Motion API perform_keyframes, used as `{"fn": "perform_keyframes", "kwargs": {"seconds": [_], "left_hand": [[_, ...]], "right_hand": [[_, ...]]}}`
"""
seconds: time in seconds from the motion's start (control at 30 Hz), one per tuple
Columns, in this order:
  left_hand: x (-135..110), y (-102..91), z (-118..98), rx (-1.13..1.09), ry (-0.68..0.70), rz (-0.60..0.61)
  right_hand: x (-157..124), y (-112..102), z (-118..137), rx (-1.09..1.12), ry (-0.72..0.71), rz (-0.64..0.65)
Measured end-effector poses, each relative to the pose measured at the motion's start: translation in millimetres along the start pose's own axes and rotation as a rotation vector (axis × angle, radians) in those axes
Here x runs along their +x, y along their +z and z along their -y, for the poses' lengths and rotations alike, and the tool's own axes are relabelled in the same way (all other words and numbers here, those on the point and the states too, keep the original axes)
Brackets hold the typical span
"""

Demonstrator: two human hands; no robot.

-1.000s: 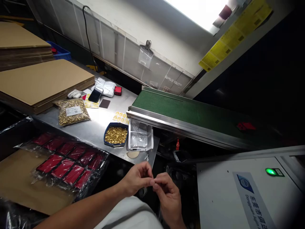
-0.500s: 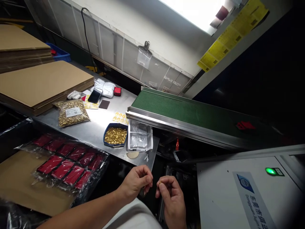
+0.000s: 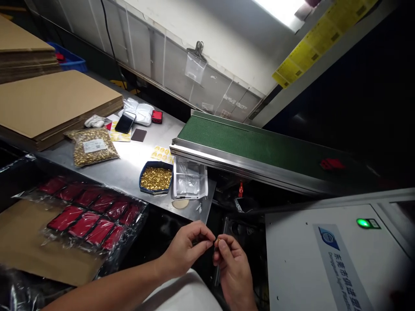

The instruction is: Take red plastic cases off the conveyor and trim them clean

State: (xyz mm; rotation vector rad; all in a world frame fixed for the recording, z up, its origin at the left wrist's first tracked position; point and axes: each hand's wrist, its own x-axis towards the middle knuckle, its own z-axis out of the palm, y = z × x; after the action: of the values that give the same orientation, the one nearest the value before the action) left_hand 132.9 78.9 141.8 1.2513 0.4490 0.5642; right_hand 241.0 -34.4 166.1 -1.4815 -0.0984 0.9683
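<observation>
Now L hand (image 3: 186, 250) & R hand (image 3: 236, 270) nearly touch. R pinches a gold bit (image 3: 218, 241); can't tell if L holds any. Bowl (image 3: 158, 164) w/ more bits sits on tabletop (image 3: 131, 166), fwd & left of hands.

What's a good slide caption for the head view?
Right hand pinching a tiny golden piece, left hand close by, a blue tray of golden bits beyond.

Curled left hand (image 3: 189, 247) close beside right hand (image 3: 234, 270)
</observation>
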Motion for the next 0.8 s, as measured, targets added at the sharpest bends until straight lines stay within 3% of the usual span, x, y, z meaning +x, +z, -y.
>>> {"fn": "perform_keyframes", "kwargs": {"seconds": [0.13, 0.33, 0.6, 0.8], "left_hand": [[-1.6, 1.5, 0.9, 0.072, 0.079, 0.008], [-3.3, 2.1, 1.9, -0.022, 0.032, -0.048], [2.2, -6.5, -2.3, 0.067, 0.172, -0.026], [7.3, -7.3, 3.4, 0.002, 0.15, 0.029]], "right_hand": [[-6.8, 5.3, -5.1, 0.136, 0.097, 0.012], [-13.1, 16.0, -7.0, 0.267, 0.167, 0.025], [-12.6, 17.4, -10.7, 0.272, 0.175, 0.071], [-7.6, 12.4, -5.7, 0.232, 0.192, 0.175]]}}
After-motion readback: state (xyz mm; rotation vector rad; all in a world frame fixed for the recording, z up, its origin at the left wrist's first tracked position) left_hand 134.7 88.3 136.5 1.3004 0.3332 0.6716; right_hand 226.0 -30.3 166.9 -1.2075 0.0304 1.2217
